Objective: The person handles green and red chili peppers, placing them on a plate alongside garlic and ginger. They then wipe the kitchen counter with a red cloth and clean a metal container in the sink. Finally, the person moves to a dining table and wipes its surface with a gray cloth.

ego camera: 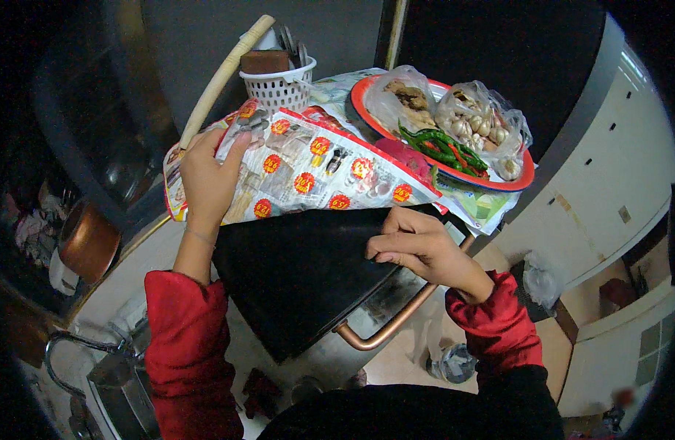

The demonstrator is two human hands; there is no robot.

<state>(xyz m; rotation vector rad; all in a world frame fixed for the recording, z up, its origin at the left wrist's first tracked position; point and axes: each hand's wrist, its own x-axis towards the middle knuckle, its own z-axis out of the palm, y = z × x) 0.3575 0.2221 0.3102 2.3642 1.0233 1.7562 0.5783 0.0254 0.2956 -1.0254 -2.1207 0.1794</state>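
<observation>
My left hand (209,170) grips the left part of a glossy printed advertising flyer (299,170), thumb on top. The flyer is raised at a slant and bears pictures and price marks. Just behind that hand, a long pale stick (224,82) leans up and away; whether my fingers touch it cannot be told. My right hand (420,245) hovers at the flyer's lower right edge, fingers curled in, with nothing visible in them. Beneath both hands lies the flat black top (299,275) of an appliance with a copper-coloured bar handle (384,335).
Behind the flyer stand a white perforated basket (279,91) of utensils and a red-rimmed plate (527,179). The plate bears green and red chillies (439,146), bagged garlic (477,126) and bagged ginger-like roots (409,99). A sink (120,393) is at lower left, white cabinets (601,165) at right.
</observation>
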